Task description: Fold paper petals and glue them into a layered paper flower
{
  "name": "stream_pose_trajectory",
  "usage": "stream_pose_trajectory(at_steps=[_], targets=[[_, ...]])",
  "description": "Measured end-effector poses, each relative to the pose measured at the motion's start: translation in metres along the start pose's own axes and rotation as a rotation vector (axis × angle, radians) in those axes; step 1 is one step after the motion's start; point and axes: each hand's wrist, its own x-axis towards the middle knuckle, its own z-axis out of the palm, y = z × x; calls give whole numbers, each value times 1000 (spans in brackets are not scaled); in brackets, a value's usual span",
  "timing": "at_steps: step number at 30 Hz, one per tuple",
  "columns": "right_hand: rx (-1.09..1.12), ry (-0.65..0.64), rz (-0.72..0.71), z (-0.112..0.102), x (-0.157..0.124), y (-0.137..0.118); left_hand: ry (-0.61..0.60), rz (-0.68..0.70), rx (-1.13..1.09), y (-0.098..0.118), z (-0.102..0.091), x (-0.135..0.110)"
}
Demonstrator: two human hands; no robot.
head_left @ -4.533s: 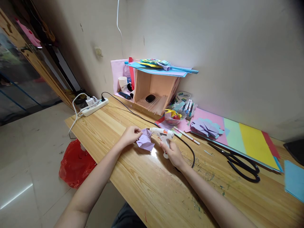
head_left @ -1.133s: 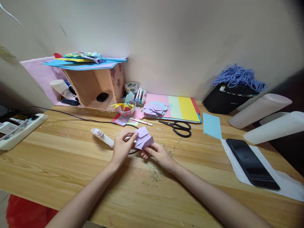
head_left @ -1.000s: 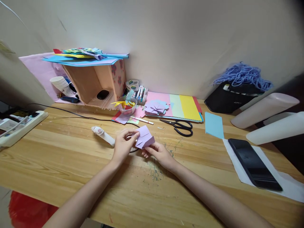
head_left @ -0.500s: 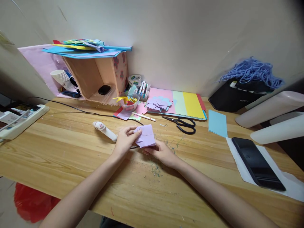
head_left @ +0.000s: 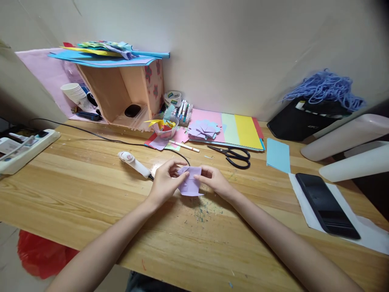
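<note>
Your left hand (head_left: 168, 179) is clamped on the folded purple paper (head_left: 191, 187), its thumb pressing the front face near the left edge. Your right hand (head_left: 214, 181) pinches the same piece by its upper right edge, thumb in front and the other fingers partly hidden behind. The paper sits between your two hands over the wooden table (head_left: 170, 243); whether it touches the wood, you can't tell.

Take that paper as the centre of the dial. The white glue gun (head_left: 136, 165) lies at ten o'clock, apart from your left hand. At twelve is a white pen (head_left: 184, 146), and beyond it, towards eleven, a clear bowl (head_left: 168, 134) of paper scraps. A purple and blue cluster of cut paper (head_left: 204, 129) rests between twelve and one, on coloured sheets (head_left: 243, 129). The black scissors (head_left: 226, 152) lie at two, just beside those sheets. At three, a phone (head_left: 326, 205) lies on white paper (head_left: 367, 231).
</note>
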Motion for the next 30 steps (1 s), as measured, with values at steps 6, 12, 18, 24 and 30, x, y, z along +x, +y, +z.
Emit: stream_pose_trajectory(at_steps=[6,12,18,24,30], targets=[[-11,-58,7,-4,1,6,-27,2,20,-1,0,1],[97,-155,33,-9,0,-2,-11,4,59,1,-5,3],[189,-109,60,-8,2,-4,96,33,32,5,-5,4],[-29,-155,-7,0,1,-6,139,48,-5,9,-2,0],[-45,-70,45,2,-1,-1,186,75,25,10,-4,0]])
